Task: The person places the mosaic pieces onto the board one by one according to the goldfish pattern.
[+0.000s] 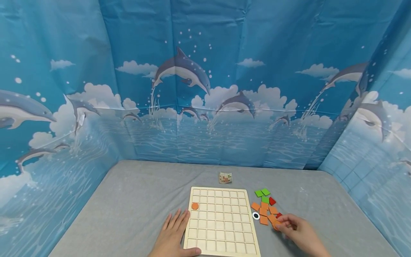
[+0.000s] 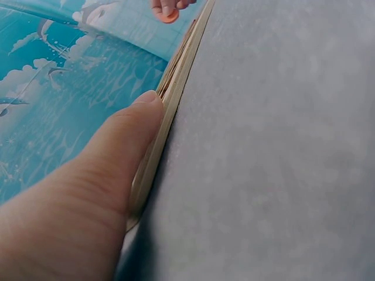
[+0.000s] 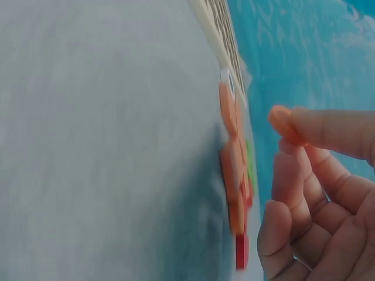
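My left hand lies with fingers spread at the left edge of a pale wooden grid board, its thumb over the near edge. In the left wrist view the thumb presses along the board's side. An orange rounded piece sits in a cell near the board's upper left. Right of the board, my right hand pinches another orange rounded piece between thumb and fingertips, raised above the table in the right wrist view. Several orange square tiles lie just beyond that hand.
Green tiles, a red piece and a white ring-shaped piece with a black centre lie among the orange ones. A small printed picture card is behind the board. A dolphin-print curtain borders the grey cloth-covered table.
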